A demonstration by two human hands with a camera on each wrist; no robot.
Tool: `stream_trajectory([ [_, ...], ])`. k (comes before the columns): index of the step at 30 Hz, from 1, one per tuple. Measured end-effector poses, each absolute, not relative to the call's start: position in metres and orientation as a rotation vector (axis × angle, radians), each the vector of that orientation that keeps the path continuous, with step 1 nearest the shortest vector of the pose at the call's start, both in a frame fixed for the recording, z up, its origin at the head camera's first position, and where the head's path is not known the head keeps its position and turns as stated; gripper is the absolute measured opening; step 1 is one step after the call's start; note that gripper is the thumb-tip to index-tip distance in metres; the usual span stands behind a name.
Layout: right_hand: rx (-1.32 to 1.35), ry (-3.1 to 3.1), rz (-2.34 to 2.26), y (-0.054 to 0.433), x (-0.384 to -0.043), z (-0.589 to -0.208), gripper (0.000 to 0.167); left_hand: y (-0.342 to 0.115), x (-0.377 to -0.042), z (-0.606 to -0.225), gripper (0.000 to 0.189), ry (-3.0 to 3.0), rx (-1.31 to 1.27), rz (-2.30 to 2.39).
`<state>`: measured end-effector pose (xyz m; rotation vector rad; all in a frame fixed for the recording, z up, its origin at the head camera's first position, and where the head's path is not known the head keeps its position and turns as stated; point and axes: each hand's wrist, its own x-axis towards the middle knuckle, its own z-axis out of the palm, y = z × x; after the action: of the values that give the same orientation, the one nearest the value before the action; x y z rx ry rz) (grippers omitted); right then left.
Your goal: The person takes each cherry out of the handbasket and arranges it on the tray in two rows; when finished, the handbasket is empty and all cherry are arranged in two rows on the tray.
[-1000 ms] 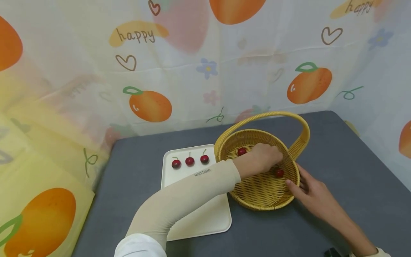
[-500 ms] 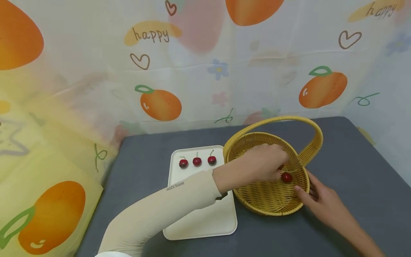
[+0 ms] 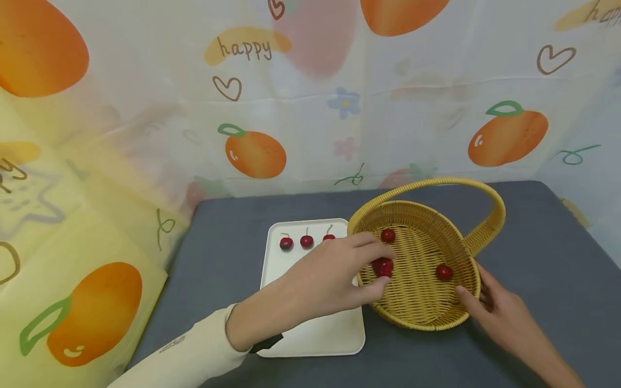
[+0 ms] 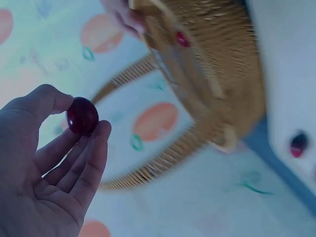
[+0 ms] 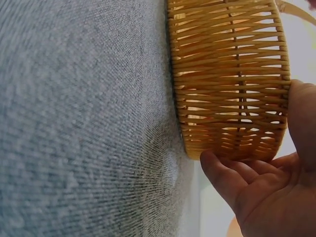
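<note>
My left hand (image 3: 330, 275) pinches a dark red cherry (image 4: 82, 116) between thumb and fingertips; in the head view it is over the left side of the wicker basket (image 3: 412, 318). Two more cherries lie inside on the basket floor, a back cherry (image 3: 388, 235) and a right cherry (image 3: 444, 272). My right hand (image 3: 504, 318) grips the basket's right side, thumb at the rim and fingers along the outer wall (image 5: 232, 89). To the left, a white tray (image 3: 339, 337) bears three stemmed cherries in a row at its far end, the middle cherry (image 3: 306, 241) among them. My left hand partly covers the right one.
The tall basket handle (image 3: 436, 183) arches over the far side of the basket. A grey cloth (image 3: 233, 215) covers the table. Behind it hangs a fruit-printed curtain (image 3: 301, 124), which also runs along the left side.
My left hand has drawn back leftward from the basket's right interior, with a cherry now visible in its fingers. The right hand keeps its grip on the basket. The head view has shifted.
</note>
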<state>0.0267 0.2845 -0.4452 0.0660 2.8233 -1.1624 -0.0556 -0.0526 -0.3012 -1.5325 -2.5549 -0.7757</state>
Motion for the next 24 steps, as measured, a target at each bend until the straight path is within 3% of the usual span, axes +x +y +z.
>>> stream_trajectory([
  [12, 0.072, 2.795, -1.132, 0.285, 0.027, -0.444, 0.082, -0.161, -0.074, -0.375, 0.014, -2.852, -0.88, -0.817],
  [17, 0.075, 2.796, -1.127, 0.286, 0.027, -0.444, 0.082, -0.181, -0.087, -0.394, 0.014, -2.937, -0.679, -0.702],
  [24, 0.082, 2.78, -1.138, 0.286, 0.026, -0.445, 0.082, -0.185, -0.096, -0.408, 0.021, -2.946, -0.63, -0.497],
])
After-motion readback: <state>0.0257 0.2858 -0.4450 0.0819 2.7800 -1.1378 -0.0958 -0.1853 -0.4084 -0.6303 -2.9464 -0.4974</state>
